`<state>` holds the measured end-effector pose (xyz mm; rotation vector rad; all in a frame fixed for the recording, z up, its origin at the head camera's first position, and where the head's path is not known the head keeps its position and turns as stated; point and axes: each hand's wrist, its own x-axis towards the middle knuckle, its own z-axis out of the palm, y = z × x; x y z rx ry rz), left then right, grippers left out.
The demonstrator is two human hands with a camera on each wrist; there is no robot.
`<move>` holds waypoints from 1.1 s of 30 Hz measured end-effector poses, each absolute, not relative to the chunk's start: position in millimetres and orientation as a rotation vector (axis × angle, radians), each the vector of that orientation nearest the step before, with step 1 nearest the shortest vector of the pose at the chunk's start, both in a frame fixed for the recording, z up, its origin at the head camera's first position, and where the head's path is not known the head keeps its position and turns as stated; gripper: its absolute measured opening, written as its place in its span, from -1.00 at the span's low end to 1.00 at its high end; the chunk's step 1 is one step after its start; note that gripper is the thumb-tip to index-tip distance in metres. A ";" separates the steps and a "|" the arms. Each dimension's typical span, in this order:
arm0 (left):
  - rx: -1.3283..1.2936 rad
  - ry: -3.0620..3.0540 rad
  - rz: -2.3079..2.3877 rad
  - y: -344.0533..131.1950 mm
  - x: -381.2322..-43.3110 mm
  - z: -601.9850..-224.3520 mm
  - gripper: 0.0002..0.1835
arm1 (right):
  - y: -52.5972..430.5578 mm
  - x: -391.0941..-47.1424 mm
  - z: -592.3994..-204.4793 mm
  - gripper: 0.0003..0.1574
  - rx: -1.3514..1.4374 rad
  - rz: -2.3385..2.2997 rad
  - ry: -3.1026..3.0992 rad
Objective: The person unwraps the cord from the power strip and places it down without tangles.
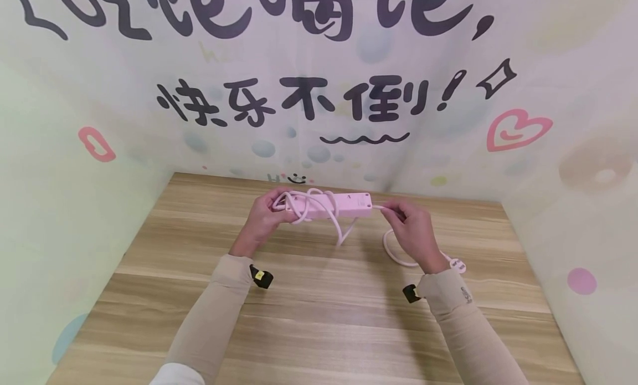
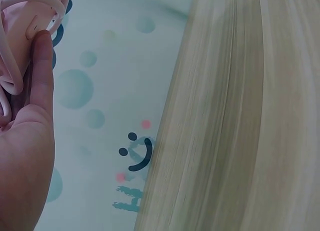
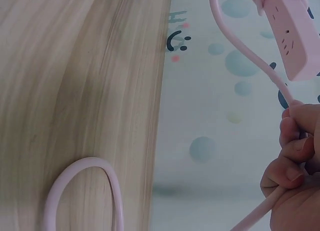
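A pink power strip [image 1: 354, 204] is held up above the wooden table, its cord [image 1: 326, 206] wound loosely round its left half. My left hand [image 1: 265, 216] grips the strip's left end, with the thumb along its side in the left wrist view. At the strip's right, my right hand [image 1: 413, 230] pinches the cord, fingers curled round it. In the right wrist view the strip [image 3: 292, 36] shows its socket slots, and the cord runs from beside it into the right hand [image 3: 300, 161]. A loose cord loop [image 3: 82, 163] lies lower down, over the tabletop.
The wood-grain table [image 1: 324, 318] meets a printed wall sheet [image 1: 259, 147] at its back edge, with sheets at both sides too. A round pale plug end [image 1: 457, 265] shows beside the right wrist. Dark wrist-camera mounts [image 1: 261, 276] sit at both cuffs.
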<state>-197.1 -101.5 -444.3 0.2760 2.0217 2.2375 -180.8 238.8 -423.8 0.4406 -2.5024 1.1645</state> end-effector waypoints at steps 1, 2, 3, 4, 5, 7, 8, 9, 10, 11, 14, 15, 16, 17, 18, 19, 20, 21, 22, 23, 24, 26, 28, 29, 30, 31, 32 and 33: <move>0.276 2.020 2.238 -101.4 -197.1 -444.5 -0.34 | 239.1 -180.1 -424.6 -0.88 0.442 1.162 -2.505; 0.275 2.017 2.239 -101.4 -197.2 -444.8 -0.34 | 239.2 -179.1 -425.0 -0.88 0.441 1.159 -2.506; 0.272 2.015 2.241 -101.2 -197.3 -445.0 -0.35 | 239.4 -178.3 -425.5 -0.87 0.442 1.162 -2.507; 0.271 2.012 2.243 -101.2 -197.4 -445.2 -0.35 | 239.4 -177.2 -425.7 -0.87 0.442 1.166 -2.508; 0.273 2.012 2.244 -101.0 -197.6 -445.3 -0.35 | 239.8 -176.4 -426.4 -0.87 0.444 1.163 -2.509; 0.276 2.011 2.250 -100.8 -197.5 -445.1 -0.35 | 240.4 -174.3 -427.4 -0.88 0.443 1.162 -2.519; 0.278 2.009 2.254 -100.7 -197.4 -445.1 -0.35 | 240.6 -173.2 -427.8 -0.88 0.444 1.162 -2.523; 0.281 2.007 2.258 -100.5 -197.3 -444.9 -0.35 | 241.3 -172.3 -428.6 -0.88 0.444 1.158 -2.530; 0.283 2.006 2.260 -100.6 -197.1 -444.8 -0.34 | 241.6 -171.3 -429.1 -0.88 0.441 1.158 -2.539; 0.286 2.011 2.261 -100.7 -196.9 -444.7 -0.34 | 242.1 -170.2 -429.6 -0.87 0.434 1.162 -2.551; 0.291 2.015 2.261 -101.1 -196.6 -445.0 -0.34 | 242.8 -166.1 -429.9 -0.85 0.408 1.202 -2.600; 0.293 2.017 2.261 -101.3 -196.6 -445.1 -0.34 | 243.0 -164.7 -430.1 -0.83 0.396 1.216 -2.620; 0.294 2.020 2.261 -101.4 -196.6 -445.1 -0.34 | 243.1 -163.3 -430.1 -0.82 0.383 1.235 -2.640; 0.297 2.023 2.260 -101.5 -196.5 -445.1 -0.34 | 243.5 -161.8 -430.3 -0.81 0.375 1.247 -2.658; 0.299 2.023 2.259 -101.5 -196.5 -445.1 -0.34 | 243.7 -160.5 -430.6 -0.80 0.370 1.253 -2.673; 0.302 2.024 2.259 -101.5 -196.4 -445.1 -0.33 | 244.0 -159.1 -431.0 -0.79 0.369 1.258 -2.685; 0.302 2.028 2.258 -101.6 -196.3 -445.2 -0.33 | 244.4 -157.7 -431.2 -0.78 0.370 1.264 -2.694; 0.303 2.029 2.258 -101.6 -196.3 -445.3 -0.33 | 244.7 -156.3 -431.5 -0.78 0.372 1.268 -2.701; 0.304 2.028 2.260 -101.6 -196.3 -445.6 -0.33 | 245.0 -155.0 -431.8 -0.77 0.377 1.266 -2.708; 0.304 2.031 2.259 -101.7 -196.3 -445.9 -0.33 | 245.3 -153.6 -432.0 -0.76 0.386 1.265 -2.712; 0.303 2.030 2.263 -101.7 -196.3 -446.1 -0.33 | 245.5 -152.4 -432.3 -0.76 0.391 1.270 -2.717; 0.300 2.031 2.267 -101.7 -196.3 -446.7 -0.33 | 245.7 -149.8 -432.7 -0.76 0.399 1.288 -2.726; 0.293 2.023 2.274 -101.4 -196.4 -447.1 -0.33 | 245.6 -147.7 -433.3 -0.76 0.408 1.302 -2.730; 0.294 2.023 2.272 -101.2 -196.6 -447.4 -0.33 | 245.5 -146.8 -433.6 -0.77 0.410 1.314 -2.728; 0.296 2.016 2.276 -100.9 -196.5 -447.1 -0.33 | 245.4 -145.9 -434.0 -0.77 0.413 1.320 -2.725; 0.300 2.012 2.275 -100.5 -196.5 -446.8 -0.32 | 245.2 -145.2 -434.5 -0.77 0.422 1.327 -2.717; 0.303 2.015 2.270 -100.2 -196.6 -446.5 -0.32 | 245.0 -144.4 -435.0 -0.77 0.431 1.328 -2.707; 0.305 2.012 2.269 -99.7 -196.5 -445.9 -0.32 | 244.9 -143.7 -435.7 -0.78 0.444 1.323 -2.696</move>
